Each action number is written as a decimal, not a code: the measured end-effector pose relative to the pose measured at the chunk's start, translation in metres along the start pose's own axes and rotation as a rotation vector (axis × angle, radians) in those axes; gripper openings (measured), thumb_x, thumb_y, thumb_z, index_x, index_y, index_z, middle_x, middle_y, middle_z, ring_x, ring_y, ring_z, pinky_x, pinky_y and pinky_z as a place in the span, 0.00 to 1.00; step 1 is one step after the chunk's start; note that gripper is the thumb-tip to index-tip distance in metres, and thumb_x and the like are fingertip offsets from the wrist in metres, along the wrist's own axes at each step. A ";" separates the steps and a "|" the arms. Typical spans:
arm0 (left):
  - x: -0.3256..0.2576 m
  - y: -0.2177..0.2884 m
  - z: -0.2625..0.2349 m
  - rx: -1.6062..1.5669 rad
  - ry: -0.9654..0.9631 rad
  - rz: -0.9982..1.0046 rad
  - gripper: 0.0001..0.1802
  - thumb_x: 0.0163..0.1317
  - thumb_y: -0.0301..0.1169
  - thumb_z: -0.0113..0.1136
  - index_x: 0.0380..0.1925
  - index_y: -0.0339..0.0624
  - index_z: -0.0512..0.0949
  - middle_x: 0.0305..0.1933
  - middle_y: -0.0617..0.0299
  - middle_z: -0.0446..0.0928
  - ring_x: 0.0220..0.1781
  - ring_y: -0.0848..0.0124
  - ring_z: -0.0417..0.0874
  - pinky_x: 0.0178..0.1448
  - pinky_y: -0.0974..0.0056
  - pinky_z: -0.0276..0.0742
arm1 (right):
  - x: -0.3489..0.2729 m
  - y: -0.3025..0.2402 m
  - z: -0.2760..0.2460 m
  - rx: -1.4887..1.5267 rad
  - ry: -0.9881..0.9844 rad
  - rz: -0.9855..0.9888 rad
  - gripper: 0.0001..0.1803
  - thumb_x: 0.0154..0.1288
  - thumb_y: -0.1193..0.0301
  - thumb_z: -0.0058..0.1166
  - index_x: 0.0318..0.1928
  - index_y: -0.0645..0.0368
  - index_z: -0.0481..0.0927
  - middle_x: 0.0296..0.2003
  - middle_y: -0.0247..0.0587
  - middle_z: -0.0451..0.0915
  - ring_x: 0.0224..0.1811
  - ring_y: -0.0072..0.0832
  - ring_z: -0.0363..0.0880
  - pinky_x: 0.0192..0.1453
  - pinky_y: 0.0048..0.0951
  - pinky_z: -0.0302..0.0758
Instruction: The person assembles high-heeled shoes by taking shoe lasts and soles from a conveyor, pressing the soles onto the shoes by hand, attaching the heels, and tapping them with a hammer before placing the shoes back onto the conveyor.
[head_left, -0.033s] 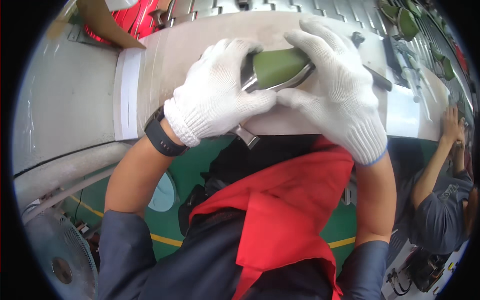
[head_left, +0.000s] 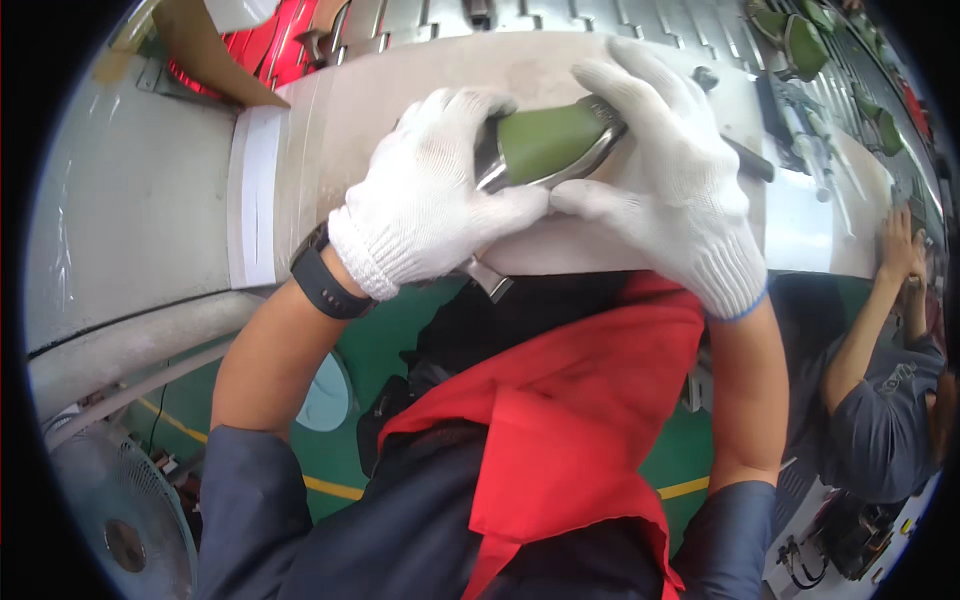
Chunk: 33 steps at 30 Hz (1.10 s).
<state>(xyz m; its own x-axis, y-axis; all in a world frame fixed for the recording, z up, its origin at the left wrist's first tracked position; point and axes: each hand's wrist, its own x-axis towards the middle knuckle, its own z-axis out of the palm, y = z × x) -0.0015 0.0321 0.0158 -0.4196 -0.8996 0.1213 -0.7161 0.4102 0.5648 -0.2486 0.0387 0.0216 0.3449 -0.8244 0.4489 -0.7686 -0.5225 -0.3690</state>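
A green shoe (head_left: 550, 139) with shiny dark trim lies sideways between my two white-gloved hands, above the pale worktable. My left hand (head_left: 430, 180) is closed round its left end. At its right end is my right hand (head_left: 660, 165), fingers curled over the far side and thumb on the near side. The two thumbs meet at the shoe's near edge. Below my left hand the flared metal end of a tool (head_left: 489, 279) sticks out past the table edge; the rest of it is hidden. My gloves cover both ends of the shoe.
Behind the worktable (head_left: 340, 130) runs a slatted metal conveyor (head_left: 560, 14), with green shoes (head_left: 800, 45) at the right. A dark-handled tool (head_left: 750, 160) lies partly behind my right hand. Syringe-like tubes (head_left: 812, 140) lie farther right. A co-worker (head_left: 890, 410) stands there. A fan (head_left: 125, 530) is lower left.
The shoe has tipped slightly, its right end rising and more of its trim showing there. Both hands keep their hold, with only small shifts.
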 end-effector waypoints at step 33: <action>0.041 0.010 0.001 -0.086 -0.230 0.263 0.57 0.50 0.30 0.83 0.82 0.36 0.67 0.66 0.41 0.81 0.67 0.40 0.82 0.73 0.45 0.76 | -0.018 -0.019 -0.036 0.728 0.019 0.288 0.18 0.69 0.85 0.69 0.58 0.68 0.85 0.55 0.54 0.90 0.60 0.34 0.90 0.68 0.37 0.85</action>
<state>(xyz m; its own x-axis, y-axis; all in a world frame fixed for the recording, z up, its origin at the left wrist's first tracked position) -0.0267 -0.0010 0.0255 -0.7051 -0.7034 0.0903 -0.5213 0.6004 0.6064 -0.2595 0.0712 0.0497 0.1709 -0.9488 0.2655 -0.2776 -0.3049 -0.9110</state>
